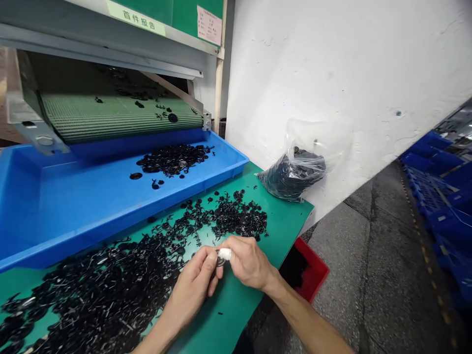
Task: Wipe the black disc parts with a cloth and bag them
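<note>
Between my two hands is a small round black plastic part [221, 261]. My left hand [201, 275] pinches it by the edge with thumb and fingers. My right hand [245, 260] is closed against the same part, and a white wrap [224, 253] covers the tip of its thumb or finger. Whether the right fingers hold anything besides this part is hidden. Around my hands on the green tabletop [221, 324] lie loose black plastic parts, with a large pile [106, 290] to the left and a smaller heap [239, 216] just beyond.
A blue tray [73, 187] holding more black parts sits under the green conveyor belt [121, 115]. A clear bag [295, 172] of black parts stands at the table's back right corner, against the white wall. Below the right edge is a red bin [317, 275].
</note>
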The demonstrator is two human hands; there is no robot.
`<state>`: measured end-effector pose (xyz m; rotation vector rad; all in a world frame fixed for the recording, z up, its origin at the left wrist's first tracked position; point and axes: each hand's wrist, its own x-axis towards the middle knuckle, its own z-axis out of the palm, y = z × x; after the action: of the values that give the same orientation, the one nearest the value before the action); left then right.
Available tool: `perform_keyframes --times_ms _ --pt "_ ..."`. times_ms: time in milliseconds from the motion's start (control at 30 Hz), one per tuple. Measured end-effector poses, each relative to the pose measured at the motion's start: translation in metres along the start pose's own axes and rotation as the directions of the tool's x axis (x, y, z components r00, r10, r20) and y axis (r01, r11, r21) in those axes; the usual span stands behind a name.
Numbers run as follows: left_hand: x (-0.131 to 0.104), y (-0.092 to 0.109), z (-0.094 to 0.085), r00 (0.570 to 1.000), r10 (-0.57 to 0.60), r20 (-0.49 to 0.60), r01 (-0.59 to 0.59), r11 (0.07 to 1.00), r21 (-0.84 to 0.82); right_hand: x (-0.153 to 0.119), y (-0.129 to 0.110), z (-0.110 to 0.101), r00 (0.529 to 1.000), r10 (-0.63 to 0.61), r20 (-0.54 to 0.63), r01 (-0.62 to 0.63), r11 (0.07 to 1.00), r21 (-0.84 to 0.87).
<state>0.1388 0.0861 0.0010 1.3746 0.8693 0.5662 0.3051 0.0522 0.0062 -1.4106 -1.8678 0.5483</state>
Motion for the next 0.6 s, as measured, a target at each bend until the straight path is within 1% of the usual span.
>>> perform_keyframes --times_ms 33,100,133,167,200,233,300,367,467,533,600 --pt "0.000 -0.001 0.000 1.000 -0.007 -0.003 0.007 1.000 -0.030 0.006 0.001 -0.005 0.998 0.032 0.048 -0.032 0.999 -0.008" --pt "0.002 -0.003 0.000 1.000 -0.024 -0.002 0.024 0.991 -0.129 0.026 0.007 -0.021 0.982 0.103 0.161 -0.088 0.991 -0.097" --pt "0.003 -0.003 0.000 1.000 -0.029 -0.007 0.027 0.981 -0.192 0.039 0.012 -0.030 0.977 0.154 0.147 -0.121 0.971 -0.208" --pt "0.004 -0.004 0.000 0.999 -0.029 -0.019 0.024 0.967 -0.253 0.053 0.017 -0.040 0.976 0.195 0.094 -0.148 0.917 -0.370" --pt "0.004 -0.004 0.000 0.999 -0.029 -0.031 0.018 0.952 -0.306 0.069 0.024 -0.049 0.976 0.211 0.055 -0.167 0.885 -0.435" --pt "0.005 -0.004 0.000 0.999 -0.033 -0.039 0.017 0.937 -0.350 0.084 0.032 -0.058 0.975 0.221 0.036 -0.178 0.864 -0.471" --pt "0.006 -0.002 0.000 0.998 -0.048 -0.032 0.031 0.911 -0.411 0.112 0.047 -0.069 0.965 0.259 0.040 -0.200 0.824 -0.530" --pt "0.005 0.001 -0.001 0.998 -0.061 -0.022 0.045 0.890 -0.454 0.134 0.059 -0.074 0.943 0.319 0.094 -0.210 0.790 -0.576" --pt "0.004 0.004 -0.003 0.998 -0.049 -0.032 0.026 0.864 -0.504 0.148 0.070 -0.072 0.899 0.402 0.175 -0.217 0.755 -0.618" --pt "0.004 0.003 -0.004 0.999 -0.029 -0.036 0.006 0.857 -0.515 0.148 0.072 -0.069 0.878 0.433 0.203 -0.222 0.744 -0.630" --pt "0.004 0.002 -0.005 0.999 -0.022 -0.031 0.003 0.861 -0.509 0.143 0.072 -0.067 0.870 0.443 0.215 -0.224 0.746 -0.627"
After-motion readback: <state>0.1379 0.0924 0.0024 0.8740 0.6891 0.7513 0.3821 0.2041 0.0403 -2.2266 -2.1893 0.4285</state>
